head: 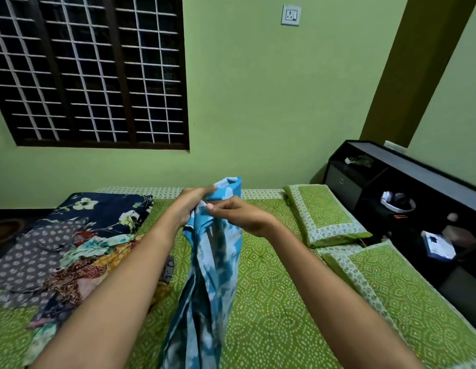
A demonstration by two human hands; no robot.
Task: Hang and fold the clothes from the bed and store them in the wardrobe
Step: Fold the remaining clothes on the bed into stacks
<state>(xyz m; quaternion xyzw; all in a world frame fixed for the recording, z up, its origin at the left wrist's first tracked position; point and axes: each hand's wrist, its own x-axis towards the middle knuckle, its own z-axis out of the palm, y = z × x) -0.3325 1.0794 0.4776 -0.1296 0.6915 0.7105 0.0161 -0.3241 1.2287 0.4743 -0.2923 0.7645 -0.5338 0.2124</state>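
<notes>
A blue and white patterned garment (215, 262) hangs lengthwise in front of me above the bed (271, 302), its lower end near the bottom of the view. My left hand (193, 202) grips its upper edge from the left. My right hand (237, 211) pinches the cloth just below the top, fingers curled. A pile of several mixed clothes (58, 262) lies on the left part of the bed, among them a grey printed piece and a brown printed one. The wardrobe is not in view.
A folded dark floral blanket (106, 211) lies behind the pile. Two green pillows (324, 214) (407, 296) line the bed's right side. A black headboard shelf (407, 182) with small items stands at the right. A barred window (93, 70) fills the wall's left.
</notes>
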